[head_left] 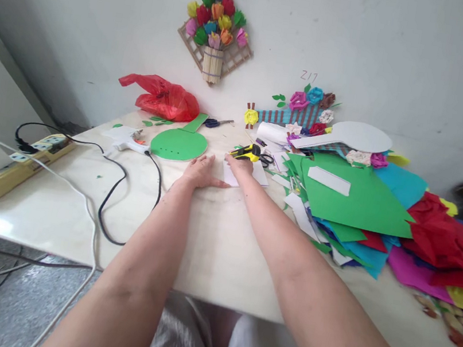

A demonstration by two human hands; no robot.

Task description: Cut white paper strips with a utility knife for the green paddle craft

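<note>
Read clockwise from the person's side, the pale table (223,253) bears a green sheet (366,205) at two o'clock and a green disc (179,145) near half past ten. I see the left hand (203,173) at eleven, thumb spread wide towards the white card. The right hand (239,167) rests on that card (260,175), which lies towards twelve; whether its fingers pinch anything, I can't tell. The cutter (249,152) lies at twelve, just beyond.

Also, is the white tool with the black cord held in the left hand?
No, the white tool lies on the table beside the green disc, apart from the left hand.
</note>
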